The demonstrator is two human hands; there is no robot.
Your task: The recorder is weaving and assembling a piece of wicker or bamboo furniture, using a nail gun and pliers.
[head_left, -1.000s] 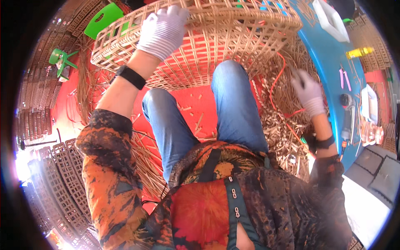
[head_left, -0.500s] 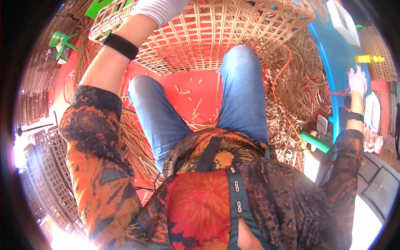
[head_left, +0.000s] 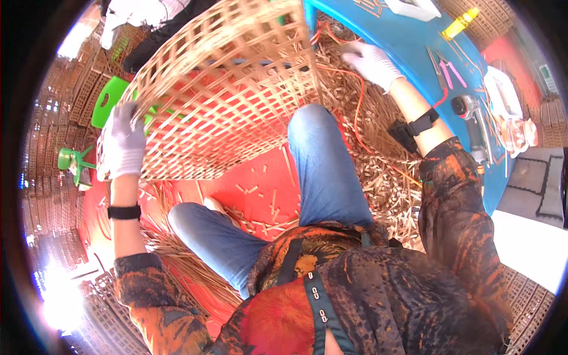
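Note:
A large open-weave basket (head_left: 236,112) of pale flat strips stands tilted in front of my knees. My left hand (head_left: 124,142), in a white glove, is closed round its left rim. My right hand (head_left: 373,65), also gloved, is between the basket's right side and the blue table (head_left: 378,26), apart from the basket. Its fingers reach out to the left, and nothing shows in them. Pliers with pink handles (head_left: 452,74) lie on the table, to the right of that hand.
Beside the pliers lie a power tool (head_left: 473,127), a yellow bottle (head_left: 460,23) and a white tray (head_left: 503,93). Loose strips (head_left: 384,201) and an orange cord (head_left: 360,100) cover the floor at right. Green stools (head_left: 109,100) and stacked baskets (head_left: 44,118) stand at left. Another person's dark-clothed leg (head_left: 163,35) is behind.
My right hand has come off the blue table and moved left toward the basket. The view has turned right, and the basket now stands more tilted, my left hand still on its rim.

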